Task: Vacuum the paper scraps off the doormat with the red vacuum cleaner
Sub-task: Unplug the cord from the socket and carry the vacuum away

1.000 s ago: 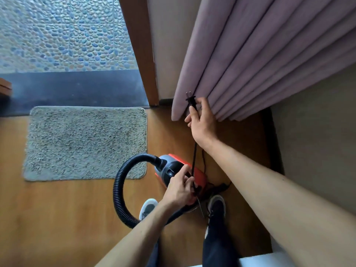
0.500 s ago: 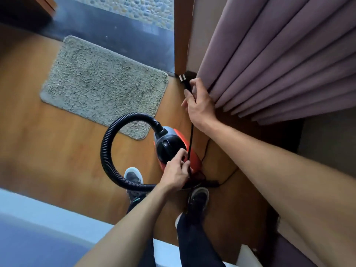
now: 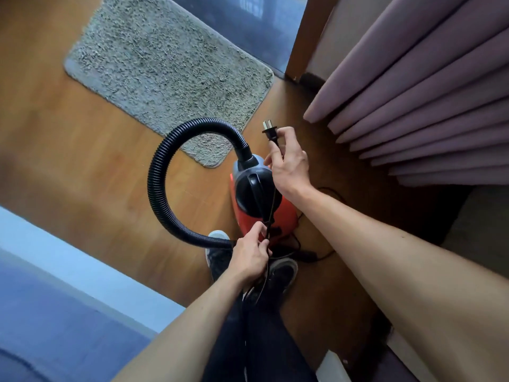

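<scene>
The right hand (image 3: 289, 164) sits just right of the frame's centre, its fingers (image 3: 275, 150) curled round the black plug (image 3: 270, 132), which points up and to the left with its two metal prongs free of any socket. From the plug the black cord (image 3: 272, 205) runs down across the top of the red vacuum cleaner (image 3: 286, 215) to the left hand (image 3: 252, 257), lower in the middle of the frame, where thumb and fingers (image 3: 260, 244) pinch the cord and the rest of it hangs below the palm. The vacuum cleaner stands on the wooden floor (image 3: 68, 161) at the centre of the frame, just beside the near right corner of the doormat (image 3: 165, 64) and apart from it. Its ribbed black hose (image 3: 157, 183) rises from the front of the body, arches over that corner of the mat and loops down to the left toward the person's feet. The grey, shaggy doormat lies in the upper left, against a dark threshold; whether paper scraps lie in its pile cannot be told. A dark shoe (image 3: 283, 271) stands just below the vacuum cleaner. Mauve curtain (image 3: 427, 92) folds fill the upper right, and a blue surface (image 3: 55, 312) takes the lower left corner.
</scene>
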A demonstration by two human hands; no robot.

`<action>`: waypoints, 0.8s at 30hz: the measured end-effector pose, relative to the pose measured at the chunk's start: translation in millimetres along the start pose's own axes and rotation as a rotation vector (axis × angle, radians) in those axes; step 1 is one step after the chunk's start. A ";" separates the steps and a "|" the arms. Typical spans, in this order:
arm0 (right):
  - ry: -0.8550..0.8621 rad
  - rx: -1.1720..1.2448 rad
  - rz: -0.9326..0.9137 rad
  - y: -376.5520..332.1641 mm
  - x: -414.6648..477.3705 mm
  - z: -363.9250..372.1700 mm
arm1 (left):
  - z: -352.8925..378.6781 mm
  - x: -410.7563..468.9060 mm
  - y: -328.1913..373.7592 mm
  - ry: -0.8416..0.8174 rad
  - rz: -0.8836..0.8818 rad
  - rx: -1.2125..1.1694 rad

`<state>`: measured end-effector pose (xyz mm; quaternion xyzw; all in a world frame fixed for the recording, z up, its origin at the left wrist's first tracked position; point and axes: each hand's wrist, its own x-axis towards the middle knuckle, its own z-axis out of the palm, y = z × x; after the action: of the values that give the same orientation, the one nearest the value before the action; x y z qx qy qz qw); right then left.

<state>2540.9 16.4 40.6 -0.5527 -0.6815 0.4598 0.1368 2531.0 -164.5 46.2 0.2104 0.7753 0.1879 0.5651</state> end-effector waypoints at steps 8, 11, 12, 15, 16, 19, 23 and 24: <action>-0.099 -0.122 0.017 17.6 2.5 25.6 | 17.7 20.1 -26.0 -0.024 -0.085 -0.081; -0.132 -0.184 -0.004 27.9 -1.7 35.6 | 28.3 24.4 -37.0 -0.015 -0.126 -0.136; -0.151 -0.221 -0.018 32.8 -1.9 40.4 | 32.0 24.9 -40.2 -0.008 -0.136 -0.161; -0.170 -0.310 -0.027 50.4 -0.1 54.5 | 44.0 32.1 -49.6 -0.003 -0.129 -0.205; -0.173 -0.328 -0.028 57.1 0.9 60.5 | 47.9 36.1 -52.6 -0.004 -0.130 -0.215; -0.179 -0.347 -0.007 75.7 0.7 76.0 | 65.1 49.2 -65.2 -0.028 -0.152 -0.281; -0.183 -0.319 0.011 94.2 -4.1 87.6 | 82.8 60.5 -77.3 -0.037 -0.193 -0.336; -0.178 -0.313 0.012 96.9 -5.4 89.4 | 85.3 63.2 -78.9 -0.031 -0.199 -0.352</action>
<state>2541.4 -34.1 -81.3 -0.5284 -0.7508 0.3962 -0.0146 2586.2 -192.2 -70.8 0.0337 0.7386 0.2605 0.6208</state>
